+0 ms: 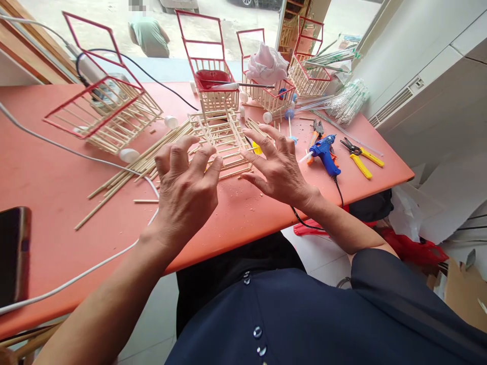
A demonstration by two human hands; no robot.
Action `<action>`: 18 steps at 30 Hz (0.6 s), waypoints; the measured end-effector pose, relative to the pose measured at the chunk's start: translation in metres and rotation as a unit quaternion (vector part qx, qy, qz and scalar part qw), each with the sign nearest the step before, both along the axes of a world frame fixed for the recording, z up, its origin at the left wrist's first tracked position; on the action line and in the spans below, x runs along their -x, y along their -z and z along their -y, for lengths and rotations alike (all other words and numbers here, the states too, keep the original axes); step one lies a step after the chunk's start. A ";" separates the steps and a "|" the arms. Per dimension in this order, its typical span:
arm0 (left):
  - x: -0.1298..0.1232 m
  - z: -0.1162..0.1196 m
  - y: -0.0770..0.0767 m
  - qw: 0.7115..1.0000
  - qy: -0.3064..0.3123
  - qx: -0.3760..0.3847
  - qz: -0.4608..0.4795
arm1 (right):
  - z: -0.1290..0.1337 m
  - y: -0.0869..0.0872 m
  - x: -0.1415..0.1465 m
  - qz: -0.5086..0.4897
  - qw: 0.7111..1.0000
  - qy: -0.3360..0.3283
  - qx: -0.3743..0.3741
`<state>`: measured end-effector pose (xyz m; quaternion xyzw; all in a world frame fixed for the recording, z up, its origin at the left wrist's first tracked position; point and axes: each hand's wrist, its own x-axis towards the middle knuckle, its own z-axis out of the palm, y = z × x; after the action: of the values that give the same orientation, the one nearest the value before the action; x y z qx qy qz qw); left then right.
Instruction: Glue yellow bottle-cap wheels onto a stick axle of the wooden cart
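Between my hands is a small lattice frame (224, 134) of thin wooden sticks, on the table. My left hand (188, 185) is at its left side, fingers bent and apart, the fingertips partly hidden. On the other side, my right hand (279, 167) has its fingers spread, the index fingertip close to the frame's right edge. Whether either hand touches the frame I cannot tell. Loose wooden sticks (110, 190) lie under and beyond my left hand. Just right of my right hand is a blue glue gun (325, 153), with orange-handled pliers (316, 133) behind it.
Red-rimmed stick carts stand along the back, including one at left (110, 114) and one holding a red bowl (213, 79). Yellow-handled pliers (361, 157) lie at right, near bundled clear sticks (348, 104). A white cable (102, 261) crosses the table beside a phone (14, 253).
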<state>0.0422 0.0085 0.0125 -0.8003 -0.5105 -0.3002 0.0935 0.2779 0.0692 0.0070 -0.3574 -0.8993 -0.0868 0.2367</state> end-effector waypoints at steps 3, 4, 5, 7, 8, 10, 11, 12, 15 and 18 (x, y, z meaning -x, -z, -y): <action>0.001 0.000 0.001 1.000 -0.005 -0.011 -0.013 | 0.000 -0.002 -0.001 0.007 1.000 0.007 -0.008; 0.002 0.000 0.001 1.000 -0.005 -0.015 -0.015 | 0.001 -0.002 -0.002 0.008 1.000 0.012 -0.011; 0.003 0.000 0.001 1.000 -0.004 -0.020 -0.015 | 0.001 -0.002 -0.003 0.008 1.000 0.016 -0.014; 0.004 0.000 0.001 1.000 -0.002 -0.027 -0.011 | 0.001 -0.002 -0.005 0.010 1.000 0.022 -0.019; 0.005 0.000 0.001 1.000 -0.001 -0.028 -0.008 | 0.001 -0.001 -0.005 0.012 0.999 0.024 -0.019; 0.006 0.001 0.001 1.000 0.001 -0.031 0.001 | 0.001 -0.001 -0.006 0.018 0.999 0.023 -0.018; 0.007 0.001 0.001 0.999 0.002 -0.034 0.006 | 0.001 0.000 -0.005 0.020 0.999 0.022 -0.017; 0.007 0.001 0.001 0.999 0.002 -0.037 0.008 | 0.001 0.000 -0.005 0.023 0.999 0.022 -0.017; 0.008 0.002 -0.001 0.999 0.003 -0.046 0.005 | 0.002 -0.001 -0.004 0.028 0.999 0.024 -0.024; 0.007 0.003 -0.004 0.999 0.003 -0.042 -0.016 | 0.002 -0.002 -0.004 0.029 0.999 0.023 -0.031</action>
<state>0.0349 0.0058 0.0163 -0.8019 -0.4937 -0.3089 0.1338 0.2815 0.0670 0.0091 -0.3682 -0.8941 -0.1304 0.2192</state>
